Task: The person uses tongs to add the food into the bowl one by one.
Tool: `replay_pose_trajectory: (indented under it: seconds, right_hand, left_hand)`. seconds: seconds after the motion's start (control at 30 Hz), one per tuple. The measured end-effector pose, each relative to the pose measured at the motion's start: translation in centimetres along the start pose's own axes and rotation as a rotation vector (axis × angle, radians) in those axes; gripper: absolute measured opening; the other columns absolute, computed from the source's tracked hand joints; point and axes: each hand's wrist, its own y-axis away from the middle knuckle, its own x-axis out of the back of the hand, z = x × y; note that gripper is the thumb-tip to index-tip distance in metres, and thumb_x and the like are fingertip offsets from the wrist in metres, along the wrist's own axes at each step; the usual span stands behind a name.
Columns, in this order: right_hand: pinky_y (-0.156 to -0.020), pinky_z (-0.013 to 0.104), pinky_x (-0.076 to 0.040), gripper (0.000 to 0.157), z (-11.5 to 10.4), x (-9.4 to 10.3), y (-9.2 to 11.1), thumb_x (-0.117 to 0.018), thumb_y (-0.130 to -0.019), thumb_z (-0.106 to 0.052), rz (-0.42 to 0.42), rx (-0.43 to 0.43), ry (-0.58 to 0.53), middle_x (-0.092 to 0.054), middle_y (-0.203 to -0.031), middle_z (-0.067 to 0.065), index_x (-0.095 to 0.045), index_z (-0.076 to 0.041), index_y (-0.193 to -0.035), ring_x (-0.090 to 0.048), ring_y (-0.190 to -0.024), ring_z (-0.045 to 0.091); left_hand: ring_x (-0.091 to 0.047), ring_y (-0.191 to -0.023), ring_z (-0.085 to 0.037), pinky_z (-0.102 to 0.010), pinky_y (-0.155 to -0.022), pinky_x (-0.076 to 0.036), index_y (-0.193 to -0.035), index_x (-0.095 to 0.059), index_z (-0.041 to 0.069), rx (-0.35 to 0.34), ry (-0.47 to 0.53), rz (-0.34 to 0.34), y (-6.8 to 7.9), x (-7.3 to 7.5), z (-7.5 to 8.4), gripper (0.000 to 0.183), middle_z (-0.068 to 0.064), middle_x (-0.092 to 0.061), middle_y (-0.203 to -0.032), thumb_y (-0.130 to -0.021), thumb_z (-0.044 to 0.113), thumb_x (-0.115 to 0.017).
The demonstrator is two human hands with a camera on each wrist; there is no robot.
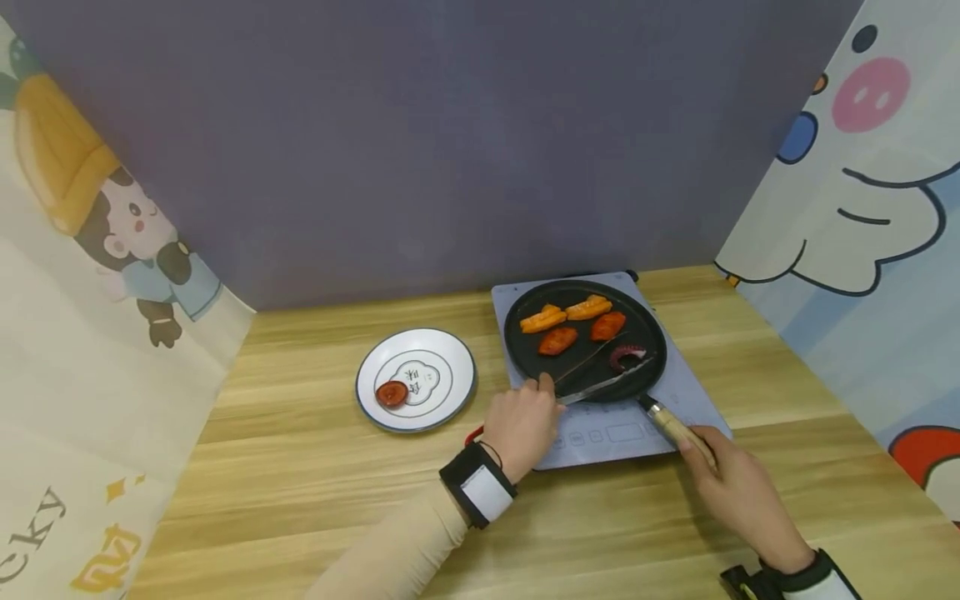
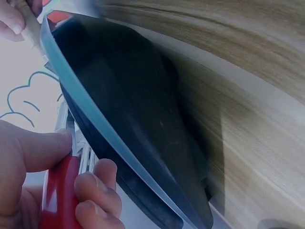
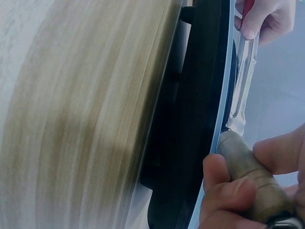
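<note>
My left hand (image 1: 522, 425) holds metal tongs (image 3: 243, 86) with a red handle (image 2: 61, 195), its thumb along the top and fingers curled beneath. The tongs reach over a black frying pan (image 1: 585, 375), arms spread. Between their tips lies a dark red curled piece like an octopus tentacle (image 1: 619, 355); whether they touch it, I cannot tell. With its fingers around the wooden pan handle (image 1: 678, 429), my right hand (image 1: 738, 492) grips the pan from the right. Two orange-yellow pieces (image 1: 588, 307) and two red-orange pieces (image 1: 558, 341) lie at the pan's far and left side.
Under the pan is a pale flat induction cooker (image 1: 603, 442) with printed controls. A white plate (image 1: 450, 367) with a blue rim stands to the left, bearing a reddish-brown round piece (image 1: 392, 394). A dark wall (image 1: 450, 150) rises behind the wooden table (image 1: 300, 467); printed panels flank it.
</note>
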Motion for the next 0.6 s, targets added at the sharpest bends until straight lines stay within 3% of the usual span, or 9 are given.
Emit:
replay_pose_trajectory:
  seconds: [0.6]
  right_hand:
    - [-0.046, 0.033, -0.031, 0.036, -0.19, 0.09, 0.18, -0.043, -0.094, -0.032, -0.011, -0.015, -0.001, -0.043, -0.061, 0.004, -0.050, -0.003, -0.114, -0.039, -0.052, 0.016]
  left_hand:
    - [-0.055, -0.056, -0.018, -0.034, -0.041, -0.044, -0.109, -0.056, 0.002, -0.021, 0.002, 0.014, 0.01, -0.05, 0.30, 0.040, -0.004, -0.062, -0.079, -0.086, 0.035, -0.057]
